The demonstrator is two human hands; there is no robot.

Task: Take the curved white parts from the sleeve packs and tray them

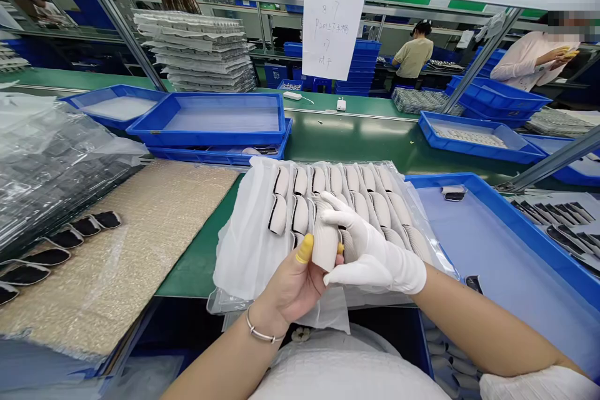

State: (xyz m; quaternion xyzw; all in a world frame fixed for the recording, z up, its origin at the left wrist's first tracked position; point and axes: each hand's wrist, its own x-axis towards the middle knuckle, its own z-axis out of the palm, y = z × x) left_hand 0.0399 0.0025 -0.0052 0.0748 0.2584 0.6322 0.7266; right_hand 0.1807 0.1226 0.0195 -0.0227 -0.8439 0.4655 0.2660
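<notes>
A cream ribbed piece [324, 240] is held upright over the near part of a white-lined tray [241, 250]. My left hand [293, 287], bare with yellow covers on fingertips, grips its lower end between thumb and fingers. The white-gloved right hand [368, 250] touches the same piece along its upper right side, fingers curved round it. Rows of similar cream pieces with dark edges [277, 214] lie in the tray behind and beside both hands. Part of the tray's near rows is hidden by the hands.
A blue bin [473, 184] with a few pieces stands at the right. Bubble-wrapped board [140, 231] with dark pieces lies left. Blue trays [210, 137] sit behind. A paper sign [332, 25] hangs from the frame. Other people work beyond.
</notes>
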